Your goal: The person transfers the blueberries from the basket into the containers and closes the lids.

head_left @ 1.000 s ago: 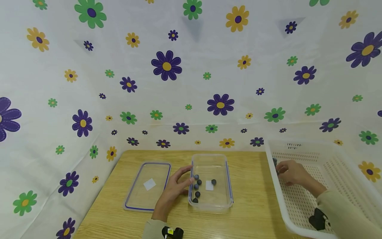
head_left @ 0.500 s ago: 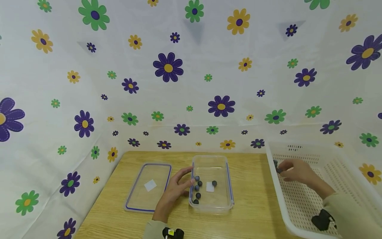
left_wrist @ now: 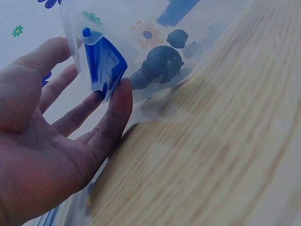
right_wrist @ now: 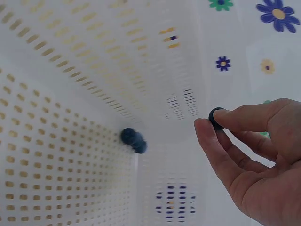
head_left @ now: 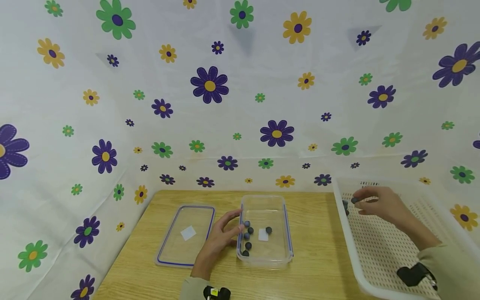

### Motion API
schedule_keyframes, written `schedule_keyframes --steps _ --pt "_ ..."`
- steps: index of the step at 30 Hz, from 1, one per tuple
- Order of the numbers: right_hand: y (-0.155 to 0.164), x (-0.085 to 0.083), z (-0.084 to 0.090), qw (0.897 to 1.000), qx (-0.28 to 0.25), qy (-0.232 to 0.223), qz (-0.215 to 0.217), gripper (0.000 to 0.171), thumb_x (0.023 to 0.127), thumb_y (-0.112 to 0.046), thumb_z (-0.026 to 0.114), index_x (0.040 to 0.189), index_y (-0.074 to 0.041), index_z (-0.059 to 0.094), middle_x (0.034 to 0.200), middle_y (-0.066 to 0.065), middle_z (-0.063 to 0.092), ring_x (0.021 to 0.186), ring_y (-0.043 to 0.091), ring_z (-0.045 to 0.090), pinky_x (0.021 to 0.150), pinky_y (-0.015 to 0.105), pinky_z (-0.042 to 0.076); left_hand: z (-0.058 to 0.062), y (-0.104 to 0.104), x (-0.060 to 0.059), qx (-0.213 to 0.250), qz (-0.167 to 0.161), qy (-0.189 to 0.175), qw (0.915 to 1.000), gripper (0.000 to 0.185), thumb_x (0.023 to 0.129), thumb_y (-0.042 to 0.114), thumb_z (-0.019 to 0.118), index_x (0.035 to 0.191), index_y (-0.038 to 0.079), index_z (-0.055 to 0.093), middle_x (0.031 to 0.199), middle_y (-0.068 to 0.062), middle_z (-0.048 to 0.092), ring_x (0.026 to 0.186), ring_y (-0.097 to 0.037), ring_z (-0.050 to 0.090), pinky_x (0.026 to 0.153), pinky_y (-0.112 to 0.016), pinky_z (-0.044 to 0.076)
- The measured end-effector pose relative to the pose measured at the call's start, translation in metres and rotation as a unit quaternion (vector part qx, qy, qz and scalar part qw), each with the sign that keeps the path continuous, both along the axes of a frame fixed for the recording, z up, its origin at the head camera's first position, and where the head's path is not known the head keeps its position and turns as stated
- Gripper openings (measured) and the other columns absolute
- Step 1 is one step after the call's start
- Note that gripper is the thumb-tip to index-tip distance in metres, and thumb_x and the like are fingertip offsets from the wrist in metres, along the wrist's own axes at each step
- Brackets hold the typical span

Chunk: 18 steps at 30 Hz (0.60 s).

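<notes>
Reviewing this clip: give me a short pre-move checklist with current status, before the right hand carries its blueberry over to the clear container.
1. Blueberry pinched in right hand: ok.
2. Right hand lifted above basket floor: ok.
3. Clear container open, lid lying on the table to its left: ok.
4. Left hand touching container's left wall: ok.
5. Room inside container beside the blueberries there: ok.
6. Firmness of the pinch: cannot tell.
</notes>
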State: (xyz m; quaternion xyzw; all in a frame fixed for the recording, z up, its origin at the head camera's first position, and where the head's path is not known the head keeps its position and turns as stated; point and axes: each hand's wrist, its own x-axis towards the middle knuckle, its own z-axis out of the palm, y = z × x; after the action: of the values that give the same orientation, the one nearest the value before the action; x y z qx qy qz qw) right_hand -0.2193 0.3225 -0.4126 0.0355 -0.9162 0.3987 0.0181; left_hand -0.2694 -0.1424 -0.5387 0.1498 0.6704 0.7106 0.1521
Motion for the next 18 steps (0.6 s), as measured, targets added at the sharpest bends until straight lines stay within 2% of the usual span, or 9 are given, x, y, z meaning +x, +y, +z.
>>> schedule_keyframes --steps 5,13,18 --pt "-0.005 0.006 0.013 1.000 -0.006 0.023 0.005 0.035 0.097 -0.008 0.071 0.122 0.014 0.060 0.113 0.028 0.066 0.091 0.033 0.074 0.073 0.035 0.062 0.000 0.000 0.000 -0.002 0.000 -0.001 1.0000 0.063 0.098 0.022 0.073 0.154 0.013 0.046 0.162 -0.010 0.034 0.111 -0.032 0.066 0.079 -0.044 0.061" --pt "-0.022 0.020 0.036 0.997 -0.036 0.063 0.000 0.038 0.098 -0.013 0.072 0.126 0.009 0.060 0.119 0.028 0.064 0.085 0.006 0.072 0.074 0.024 0.060 0.002 0.000 0.001 -0.007 0.005 -0.007 0.9999 0.064 0.097 0.027 0.074 0.154 0.016 0.048 0.161 -0.006 0.035 0.111 -0.031 0.066 0.080 -0.045 0.061" --pt "-0.035 0.027 0.042 0.995 -0.067 0.078 -0.012 0.039 0.099 -0.016 0.071 0.129 0.007 0.060 0.121 0.027 0.064 0.086 0.005 0.073 0.075 0.018 0.057 0.002 0.001 0.001 -0.005 0.005 -0.002 1.0000 0.063 0.098 0.025 0.073 0.155 0.015 0.046 0.162 -0.008 0.034 0.111 -0.032 0.066 0.079 -0.045 0.061"
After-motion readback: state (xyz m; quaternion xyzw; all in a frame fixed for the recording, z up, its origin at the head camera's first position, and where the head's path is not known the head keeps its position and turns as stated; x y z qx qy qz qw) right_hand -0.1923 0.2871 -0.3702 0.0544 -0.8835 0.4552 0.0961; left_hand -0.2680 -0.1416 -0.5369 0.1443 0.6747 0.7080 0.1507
